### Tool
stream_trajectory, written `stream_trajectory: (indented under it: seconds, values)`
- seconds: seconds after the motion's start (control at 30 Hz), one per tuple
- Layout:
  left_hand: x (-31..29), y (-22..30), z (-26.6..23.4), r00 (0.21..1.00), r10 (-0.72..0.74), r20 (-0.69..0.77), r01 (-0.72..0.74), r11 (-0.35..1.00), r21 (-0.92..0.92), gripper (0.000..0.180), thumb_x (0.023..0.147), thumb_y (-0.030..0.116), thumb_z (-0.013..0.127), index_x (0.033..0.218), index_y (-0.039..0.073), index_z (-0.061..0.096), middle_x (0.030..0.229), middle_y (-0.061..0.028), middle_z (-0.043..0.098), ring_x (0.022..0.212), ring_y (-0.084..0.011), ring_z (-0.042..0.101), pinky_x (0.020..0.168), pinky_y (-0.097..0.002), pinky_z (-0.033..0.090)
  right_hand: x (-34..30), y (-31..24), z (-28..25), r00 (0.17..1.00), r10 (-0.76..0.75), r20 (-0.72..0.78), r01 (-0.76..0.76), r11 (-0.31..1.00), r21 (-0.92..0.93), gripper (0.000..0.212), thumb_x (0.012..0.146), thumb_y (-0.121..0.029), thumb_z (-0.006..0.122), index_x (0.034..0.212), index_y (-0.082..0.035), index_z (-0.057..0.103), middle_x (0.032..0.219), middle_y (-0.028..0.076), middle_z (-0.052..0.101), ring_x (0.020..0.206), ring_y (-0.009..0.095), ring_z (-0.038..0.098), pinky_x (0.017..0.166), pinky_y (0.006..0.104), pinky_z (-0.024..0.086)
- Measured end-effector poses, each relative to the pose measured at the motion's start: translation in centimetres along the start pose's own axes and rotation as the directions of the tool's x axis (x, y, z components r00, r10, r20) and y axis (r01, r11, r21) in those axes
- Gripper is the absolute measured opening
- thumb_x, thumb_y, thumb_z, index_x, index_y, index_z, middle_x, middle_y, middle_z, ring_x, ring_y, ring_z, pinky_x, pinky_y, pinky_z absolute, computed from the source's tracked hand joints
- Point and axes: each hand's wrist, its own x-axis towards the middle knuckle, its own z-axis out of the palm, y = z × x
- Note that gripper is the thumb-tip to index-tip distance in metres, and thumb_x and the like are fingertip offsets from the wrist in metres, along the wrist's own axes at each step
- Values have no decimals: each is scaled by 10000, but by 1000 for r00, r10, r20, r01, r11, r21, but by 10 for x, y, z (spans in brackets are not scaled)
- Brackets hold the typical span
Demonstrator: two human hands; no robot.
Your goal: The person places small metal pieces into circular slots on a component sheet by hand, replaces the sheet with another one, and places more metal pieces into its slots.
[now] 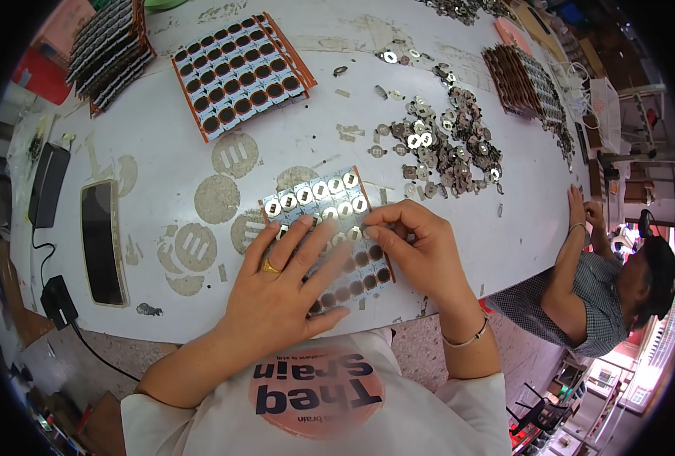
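A small panel [318, 199] of round pads lies on the white table [307, 144] in front of me. Its far rows carry silver discs and its near rows show bare dark circles. My left hand [280, 285], with a gold ring, lies flat on the panel's near left part with fingers spread. My right hand [417, 247] pinches a small silver disc [355, 234] against the panel's middle row. A loose heap of silver discs [447, 144] sits beyond my right hand.
A larger panel [238, 72] with dark circles lies at the far centre. Stacks of panels stand at far left [109, 45] and far right [523, 80]. A phone [102, 243] and charger [58, 300] lie left. Another person [603, 289] sits at the right edge.
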Motion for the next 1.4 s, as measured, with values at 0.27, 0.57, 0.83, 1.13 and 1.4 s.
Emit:
stream_trajectory:
  seconds: [0.27, 0.57, 0.83, 1.13, 1.4]
  values:
    - [1, -2, -1, 1000, -4, -6, 4, 1000, -18, 804, 795, 537, 834, 1495, 203, 623, 1635, -113, 488, 1485, -338, 459, 1226, -560, 310, -1, -6, 5, 990, -101, -96, 76, 970, -230, 122, 945, -40, 775, 1059, -23, 734, 929, 57, 635, 701, 123, 686, 614, 288, 517]
    - [-1, 2, -1, 999, 9, -39, -9, 1000, -4, 745, 851, 525, 796, 1475, 156, 625, 1605, -131, 502, 1516, -323, 424, 1251, -542, 301, -9, 4, 6, 983, -179, -31, 160, 936, -312, 147, 937, -44, 782, 1078, -53, 744, 927, 50, 608, 685, 112, 605, 607, 291, 489]
    - [-168, -15, -13, 938, -116, -326, -74, 853, -517, 789, 923, 675, 695, 1446, 88, 631, 1531, -200, 556, 1481, -387, 443, 1216, -648, 270, -31, 24, -33, 873, -222, -434, 109, 957, -270, 224, 957, 17, 739, 1170, -48, 759, 921, 19, 607, 724, 76, 559, 643, 230, 454]
    - [-369, -28, -29, 857, -204, -474, -161, 768, -620, 686, 958, 566, 697, 1422, 66, 617, 1452, -204, 584, 1368, -371, 511, 1165, -586, 350, -8, 16, -24, 792, -594, -144, 232, 511, -828, 352, 904, 22, 769, 1247, -43, 723, 1066, 108, 730, 834, 257, 635, 763, 353, 531]
    - [-303, 52, -43, 707, -230, -669, -243, 809, -535, 596, 989, 469, 699, 1401, 48, 604, 1382, -208, 610, 1267, -357, 571, 1120, -530, 421, 3, 19, -14, 787, -616, -36, 324, 461, -826, 469, 853, 35, 755, 1309, -50, 692, 1076, 124, 743, 920, 305, 686, 817, 381, 580]
